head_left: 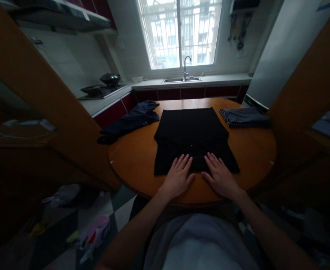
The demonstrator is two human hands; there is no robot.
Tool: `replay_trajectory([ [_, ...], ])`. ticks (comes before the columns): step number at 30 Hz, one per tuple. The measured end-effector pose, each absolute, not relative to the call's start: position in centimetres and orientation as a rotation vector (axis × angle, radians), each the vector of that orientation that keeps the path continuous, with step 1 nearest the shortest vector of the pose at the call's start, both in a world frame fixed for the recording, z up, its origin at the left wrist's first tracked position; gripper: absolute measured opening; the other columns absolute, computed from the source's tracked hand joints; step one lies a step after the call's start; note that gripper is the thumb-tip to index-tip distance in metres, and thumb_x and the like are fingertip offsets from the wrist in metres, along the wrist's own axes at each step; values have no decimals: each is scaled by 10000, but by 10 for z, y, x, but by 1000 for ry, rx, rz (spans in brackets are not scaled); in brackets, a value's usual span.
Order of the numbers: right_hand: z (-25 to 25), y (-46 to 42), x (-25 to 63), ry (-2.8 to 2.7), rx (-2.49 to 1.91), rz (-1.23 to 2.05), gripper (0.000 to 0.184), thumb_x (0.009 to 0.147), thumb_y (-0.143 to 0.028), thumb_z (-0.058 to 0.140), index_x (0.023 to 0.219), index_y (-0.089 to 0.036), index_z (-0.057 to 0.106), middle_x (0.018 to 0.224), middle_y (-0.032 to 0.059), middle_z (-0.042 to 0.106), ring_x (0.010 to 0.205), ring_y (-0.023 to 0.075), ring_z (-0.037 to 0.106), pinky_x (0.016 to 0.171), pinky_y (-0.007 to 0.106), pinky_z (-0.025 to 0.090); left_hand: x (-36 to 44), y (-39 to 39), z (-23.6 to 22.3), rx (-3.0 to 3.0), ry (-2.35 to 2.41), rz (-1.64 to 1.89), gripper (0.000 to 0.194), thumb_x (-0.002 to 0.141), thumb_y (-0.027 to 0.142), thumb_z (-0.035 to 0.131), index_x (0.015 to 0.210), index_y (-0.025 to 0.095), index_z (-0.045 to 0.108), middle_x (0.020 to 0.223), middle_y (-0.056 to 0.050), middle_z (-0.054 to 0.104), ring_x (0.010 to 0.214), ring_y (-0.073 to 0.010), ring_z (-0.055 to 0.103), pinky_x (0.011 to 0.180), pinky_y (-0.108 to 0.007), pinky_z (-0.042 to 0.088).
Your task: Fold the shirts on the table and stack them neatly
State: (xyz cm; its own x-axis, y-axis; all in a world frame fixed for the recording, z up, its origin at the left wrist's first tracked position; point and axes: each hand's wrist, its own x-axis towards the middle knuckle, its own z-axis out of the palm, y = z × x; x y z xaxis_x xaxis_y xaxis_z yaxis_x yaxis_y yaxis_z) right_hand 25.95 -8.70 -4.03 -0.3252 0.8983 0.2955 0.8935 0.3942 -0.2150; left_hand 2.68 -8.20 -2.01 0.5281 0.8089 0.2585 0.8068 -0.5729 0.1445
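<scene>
Lying flat and empty, the person's left hand (179, 176) and right hand (219, 176) touch the near part of the black garment (191, 123), spread centrally on the surface (131, 153). Uneven pressure could crease it.

On our round-edged wooden table (253, 157) we have a black shirt (191, 123) spread flat in the middle, rumpled dark blue clothing (137, 117) reaching past the left edge, and folded clothes (245, 116) at right.
</scene>
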Motion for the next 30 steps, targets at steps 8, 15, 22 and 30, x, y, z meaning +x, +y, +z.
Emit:
replay_trajectory([
  [8,-40,-87,258,-2279,-1556,5,677,1015,-496,399,1565,-103,364,1653,159,282,1540,270,235,1240,489,228,15,-84,-23,2666,1552,485,718,1012,481,466,1596,136,233,1653,-183,271,1542,-296,230,1229,-524,256],
  [15,-41,-89,254,-2228,-1595,-1,702,1009,-491,397,1553,-48,367,1630,197,315,1529,285,263,1236,477,242,21,-86,-21,2649,1623,582,647,1036,445,433,1567,100,304,1618,-206,343,1531,-303,263,1232,-537,253],
  [22,-43,-91,253,-2174,-1604,-11,699,1011,-478,385,1571,-63,336,1610,205,357,1509,303,312,1225,503,261,21,-86,-14,2767,1378,503,556,1038,417,450,1547,202,382,1627,-109,364,1540,-265,247,1249,-533,220],
  [30,-39,-92,251,-2163,-1618,-11,686,1004,-457,401,1550,-45,366,1599,216,375,1496,304,338,1219,492,276,22,-85,-14,2731,1385,500,559,1022,392,489,1542,212,391,1606,-105,404,1522,-263,298,1245,-533,239],
])
